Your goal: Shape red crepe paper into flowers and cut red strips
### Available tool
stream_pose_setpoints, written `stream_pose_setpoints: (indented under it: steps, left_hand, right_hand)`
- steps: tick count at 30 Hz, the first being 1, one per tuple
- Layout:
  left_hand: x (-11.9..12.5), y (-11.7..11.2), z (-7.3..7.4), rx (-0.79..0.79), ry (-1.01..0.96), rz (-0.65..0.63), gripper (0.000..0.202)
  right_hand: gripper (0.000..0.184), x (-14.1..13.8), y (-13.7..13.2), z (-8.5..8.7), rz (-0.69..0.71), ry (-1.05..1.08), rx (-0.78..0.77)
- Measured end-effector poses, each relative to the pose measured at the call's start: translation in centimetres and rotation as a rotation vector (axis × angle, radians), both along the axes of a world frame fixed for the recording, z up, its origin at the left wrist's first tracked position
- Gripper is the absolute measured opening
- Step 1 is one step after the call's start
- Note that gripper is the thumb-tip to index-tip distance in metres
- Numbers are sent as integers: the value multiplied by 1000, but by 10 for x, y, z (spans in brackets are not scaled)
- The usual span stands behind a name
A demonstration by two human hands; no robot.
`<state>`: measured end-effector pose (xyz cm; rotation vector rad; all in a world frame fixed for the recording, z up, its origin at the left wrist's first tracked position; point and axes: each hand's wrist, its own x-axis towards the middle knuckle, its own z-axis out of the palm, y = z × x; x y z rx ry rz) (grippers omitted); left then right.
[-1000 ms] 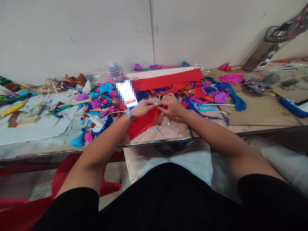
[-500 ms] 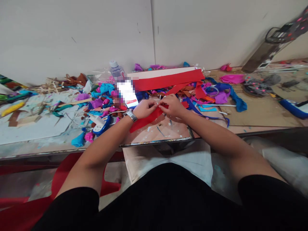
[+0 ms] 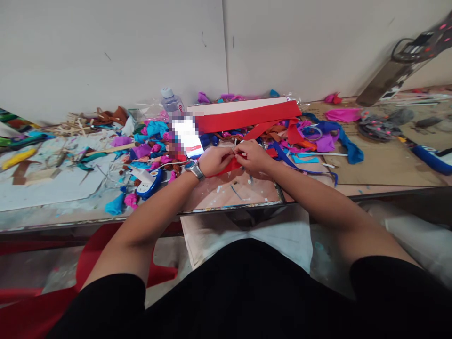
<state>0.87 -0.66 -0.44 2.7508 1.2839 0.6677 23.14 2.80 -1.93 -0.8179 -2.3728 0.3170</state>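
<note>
The fingers of the left hand (image 3: 213, 161) and right hand (image 3: 254, 156) pinch a red sheet (image 3: 230, 166) between them, over the bench's (image 3: 243, 193) near middle, right of a lit phone (image 3: 189, 135).

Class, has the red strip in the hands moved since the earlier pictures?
Yes: the red strip has drawn away from the table's front edge.

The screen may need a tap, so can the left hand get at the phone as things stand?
Probably yes: the phone is just beyond the left hand, with nothing visibly blocking the way. That hand seems to be pinching the red piece, so it would likely have to let go first.
</note>
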Motion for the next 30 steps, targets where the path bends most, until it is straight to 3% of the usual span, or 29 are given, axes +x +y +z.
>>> stream_pose_setpoints:
  steps: [9,30]
  left_hand:
    - [-1,2,-2,-44,-57,29,34]
    - [-2,1,-1,-103,-85,-29,28]
  right_hand:
    - [16,4,1,-3,7,62,64]
    - [11,2,-2,0,16,52,61]
